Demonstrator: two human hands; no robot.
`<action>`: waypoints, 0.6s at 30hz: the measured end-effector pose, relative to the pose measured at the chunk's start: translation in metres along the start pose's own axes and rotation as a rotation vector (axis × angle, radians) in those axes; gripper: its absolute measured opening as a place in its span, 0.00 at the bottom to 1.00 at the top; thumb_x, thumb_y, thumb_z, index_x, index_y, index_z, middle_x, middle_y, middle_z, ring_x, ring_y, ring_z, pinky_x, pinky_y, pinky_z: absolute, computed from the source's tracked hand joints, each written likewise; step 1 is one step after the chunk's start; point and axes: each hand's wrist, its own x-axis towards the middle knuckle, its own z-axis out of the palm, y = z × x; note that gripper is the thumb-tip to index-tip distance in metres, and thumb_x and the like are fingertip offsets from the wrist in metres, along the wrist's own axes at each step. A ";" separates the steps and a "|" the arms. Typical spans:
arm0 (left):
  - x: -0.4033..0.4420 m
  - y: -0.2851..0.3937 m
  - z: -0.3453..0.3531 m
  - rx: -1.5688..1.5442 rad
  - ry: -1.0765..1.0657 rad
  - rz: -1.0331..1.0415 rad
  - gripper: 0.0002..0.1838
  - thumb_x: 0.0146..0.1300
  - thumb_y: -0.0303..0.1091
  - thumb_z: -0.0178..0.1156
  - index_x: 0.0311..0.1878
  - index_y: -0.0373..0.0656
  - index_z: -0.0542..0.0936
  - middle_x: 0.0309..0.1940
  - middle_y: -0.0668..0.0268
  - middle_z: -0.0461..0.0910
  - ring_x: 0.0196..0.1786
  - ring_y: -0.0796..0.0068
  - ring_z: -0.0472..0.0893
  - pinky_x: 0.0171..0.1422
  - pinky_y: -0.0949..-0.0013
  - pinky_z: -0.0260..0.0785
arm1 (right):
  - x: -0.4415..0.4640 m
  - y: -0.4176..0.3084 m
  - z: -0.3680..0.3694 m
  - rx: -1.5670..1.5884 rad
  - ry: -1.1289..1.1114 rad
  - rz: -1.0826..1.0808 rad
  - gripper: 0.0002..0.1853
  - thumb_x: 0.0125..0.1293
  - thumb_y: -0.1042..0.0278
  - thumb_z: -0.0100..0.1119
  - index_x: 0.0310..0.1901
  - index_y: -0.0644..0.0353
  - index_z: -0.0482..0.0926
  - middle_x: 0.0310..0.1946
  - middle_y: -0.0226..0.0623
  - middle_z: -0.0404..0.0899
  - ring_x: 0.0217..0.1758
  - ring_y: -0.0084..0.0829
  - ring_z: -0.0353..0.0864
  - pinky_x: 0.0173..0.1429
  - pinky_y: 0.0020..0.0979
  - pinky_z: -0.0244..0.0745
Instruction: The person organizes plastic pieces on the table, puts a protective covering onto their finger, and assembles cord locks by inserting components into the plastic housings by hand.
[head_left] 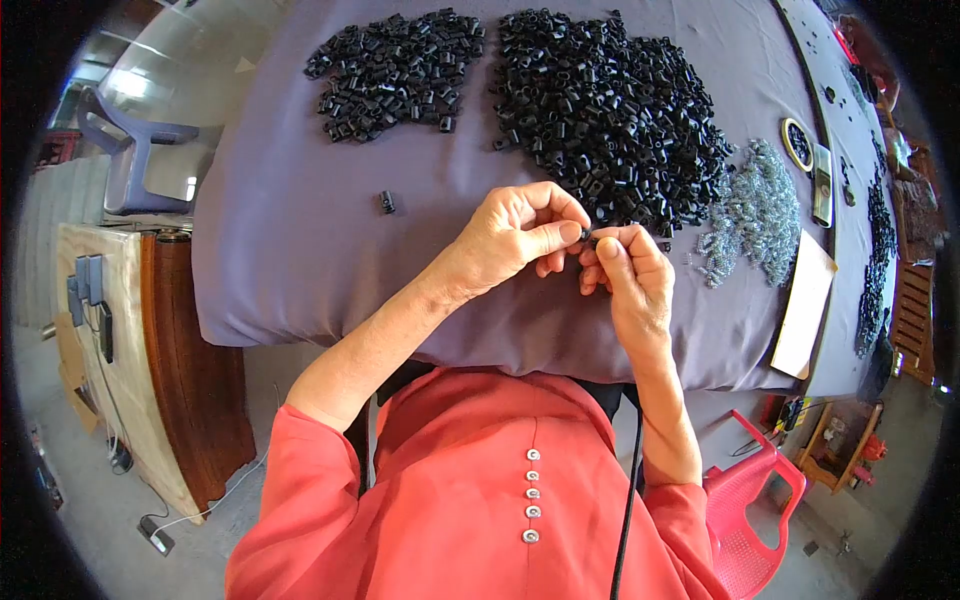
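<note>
My left hand [520,235] and my right hand [633,275] meet at their fingertips near the front of the cloth-covered table [300,240]. Between them is a small black piece [588,238], mostly hidden by the fingers; both hands pinch it. Just beyond my hands lies a large heap of black plastic pieces [610,110]. A smaller heap of black pieces [395,80] sits to its left. One black piece [387,203] lies alone on the cloth, left of my left hand. Right of the large heap is a pile of small clear, greyish parts [755,215].
A roll of tape [797,145], a flat metallic case [822,185] and a pale card [804,305] lie on the right. A wooden cabinet [190,370] and a grey chair [135,155] stand left, a pink chair [755,510] at lower right.
</note>
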 end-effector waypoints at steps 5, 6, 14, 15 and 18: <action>0.000 -0.001 0.001 0.061 0.011 0.015 0.05 0.62 0.30 0.58 0.40 0.41 0.77 0.28 0.69 0.78 0.26 0.86 0.74 0.28 0.81 0.67 | 0.005 -0.001 -0.001 0.044 -0.004 0.049 0.08 0.66 0.71 0.53 0.38 0.68 0.75 0.29 0.36 0.78 0.26 0.19 0.75 0.30 0.22 0.74; 0.000 -0.001 0.002 0.076 0.019 0.017 0.05 0.62 0.30 0.58 0.40 0.41 0.77 0.28 0.69 0.78 0.26 0.86 0.74 0.28 0.81 0.67 | 0.005 -0.001 -0.001 0.063 0.002 0.056 0.08 0.65 0.71 0.54 0.38 0.68 0.75 0.29 0.36 0.78 0.26 0.19 0.75 0.30 0.22 0.74; 0.000 -0.003 0.003 0.078 0.029 0.020 0.05 0.62 0.29 0.58 0.40 0.41 0.76 0.28 0.69 0.78 0.26 0.85 0.74 0.29 0.80 0.68 | 0.007 0.000 0.002 0.180 0.030 0.050 0.06 0.65 0.71 0.54 0.36 0.66 0.73 0.27 0.33 0.77 0.26 0.17 0.72 0.29 0.21 0.71; 0.000 -0.002 0.002 0.072 0.032 0.021 0.05 0.62 0.29 0.58 0.40 0.41 0.76 0.28 0.69 0.78 0.26 0.85 0.74 0.29 0.80 0.68 | 0.008 0.001 0.002 0.184 0.025 0.048 0.06 0.65 0.71 0.54 0.35 0.66 0.73 0.27 0.33 0.76 0.26 0.17 0.72 0.29 0.21 0.71; 0.000 -0.002 0.002 0.090 0.033 0.019 0.05 0.62 0.29 0.58 0.40 0.41 0.76 0.29 0.69 0.78 0.26 0.85 0.74 0.29 0.80 0.68 | 0.008 0.000 0.001 0.160 0.009 0.047 0.06 0.65 0.72 0.54 0.35 0.66 0.73 0.26 0.32 0.76 0.24 0.17 0.71 0.28 0.20 0.70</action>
